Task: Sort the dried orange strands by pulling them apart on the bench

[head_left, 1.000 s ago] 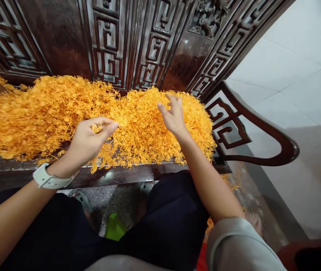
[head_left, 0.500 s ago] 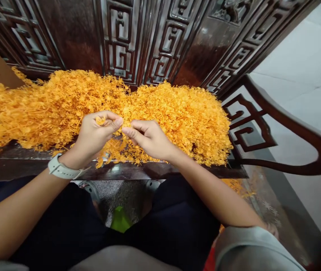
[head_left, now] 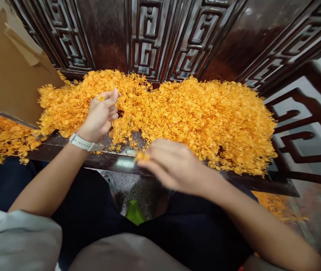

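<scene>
A big heap of orange-yellow plastic flower pieces with thin, spidery petals covers the dark wooden bench seat. Over the left part of the heap is my left hand, its thumb and fingers pinched together. A bit of an orange flower piece shows between its thumb and index finger; the rest is hidden. My right hand, blurred by motion, is closed near the seat's front edge. From its fingertips sticks a small orange flower piece. The two hands are apart.
A carved wooden backrest rises behind the heap, and an openwork armrest stands at right. Brown cardboard leans at left, beside more orange pieces. Something bright green is between my legs.
My hands were together above the heap and have separated. The right hand moved down towards the seat edge with a flower piece; the left stays raised and pinched. The view has shifted left.
</scene>
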{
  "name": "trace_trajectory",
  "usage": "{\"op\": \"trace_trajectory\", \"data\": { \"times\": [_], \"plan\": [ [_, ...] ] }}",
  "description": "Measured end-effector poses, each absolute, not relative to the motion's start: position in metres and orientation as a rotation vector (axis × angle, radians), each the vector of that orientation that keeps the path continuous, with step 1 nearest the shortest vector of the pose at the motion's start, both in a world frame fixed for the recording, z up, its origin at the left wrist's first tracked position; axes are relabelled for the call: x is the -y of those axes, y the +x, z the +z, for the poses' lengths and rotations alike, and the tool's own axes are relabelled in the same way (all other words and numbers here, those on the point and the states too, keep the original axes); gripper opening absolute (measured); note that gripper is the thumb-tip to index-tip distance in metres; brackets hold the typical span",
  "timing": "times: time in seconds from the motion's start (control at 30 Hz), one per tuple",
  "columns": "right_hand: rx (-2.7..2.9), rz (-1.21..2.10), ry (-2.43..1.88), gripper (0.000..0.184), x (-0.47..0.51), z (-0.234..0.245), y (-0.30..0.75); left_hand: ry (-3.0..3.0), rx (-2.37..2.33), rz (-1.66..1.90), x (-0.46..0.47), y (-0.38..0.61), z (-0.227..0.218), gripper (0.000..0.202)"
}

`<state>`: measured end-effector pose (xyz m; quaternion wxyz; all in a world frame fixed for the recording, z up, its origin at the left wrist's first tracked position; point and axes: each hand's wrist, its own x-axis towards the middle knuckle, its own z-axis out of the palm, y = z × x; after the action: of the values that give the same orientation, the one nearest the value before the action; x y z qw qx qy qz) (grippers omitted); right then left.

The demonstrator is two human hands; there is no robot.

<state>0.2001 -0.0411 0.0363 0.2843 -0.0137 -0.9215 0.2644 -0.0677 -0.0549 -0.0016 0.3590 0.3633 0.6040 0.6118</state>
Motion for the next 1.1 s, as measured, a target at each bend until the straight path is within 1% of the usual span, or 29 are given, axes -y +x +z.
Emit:
{"op": "trace_trajectory", "data": {
  "times": [0.07,0.17,0.33,0.4,0.47,0.53,0.63,0.7,0.73,0.87,0.93,1.0,1.1],
  "plan": [
    [2.305,0.909,-0.282,0.02,0.01,0.028,0.204,0.967,-1.513,1.532,0.06,-0.054,0.003,0.044],
    [1.967,1.148,-0.596,0.023,-0.041,0.011,0.211,0.997,-1.46,1.468,0.068,-0.026,0.008,0.037],
    [1.686,1.229,-0.849,0.028,-0.092,-0.014,0.226,1.016,-1.456,1.432,0.067,-0.005,0.006,0.029],
    [1.627,1.22,-0.93,0.036,-0.108,-0.025,0.233,1.028,-1.473,1.439,0.066,-0.004,0.001,0.028],
    [1.619,1.168,-1.001,0.05,-0.123,-0.037,0.241,1.081,-1.512,1.432,0.066,-0.004,-0.004,0.029],
    [1.687,1.046,-1.053,0.061,-0.133,-0.044,0.247,1.165,-1.566,1.408,0.066,-0.003,-0.008,0.031],
    [1.843,0.78,-1.077,0.066,-0.127,-0.038,0.25,1.302,-1.619,1.343,0.068,-0.001,-0.009,0.031],
    [1.94,0.692,-1.011,0.064,-0.107,-0.023,0.246,1.403,-1.615,1.29,0.069,0.002,-0.009,0.03],
    [1.995,0.711,-0.944,0.061,-0.093,-0.015,0.242,1.454,-1.608,1.258,0.07,0.003,-0.01,0.03],
    [2.223,1.047,-0.589,0.048,-0.038,0.009,0.222,1.612,-1.58,1.107,0.073,0.009,-0.013,0.033],
    [2.262,1.143,-0.5,0.041,-0.023,0.009,0.212,1.641,-1.545,1.073,0.074,0.011,-0.014,0.033],
    [2.206,1.165,-0.512,0.038,-0.024,0.001,0.204,1.561,-1.48,1.099,0.074,0.012,-0.013,0.03],
    [1.899,1.163,-0.672,0.038,-0.057,-0.016,0.2,1.231,-1.314,1.132,0.076,0.014,-0.009,0.025]
  ]
}}
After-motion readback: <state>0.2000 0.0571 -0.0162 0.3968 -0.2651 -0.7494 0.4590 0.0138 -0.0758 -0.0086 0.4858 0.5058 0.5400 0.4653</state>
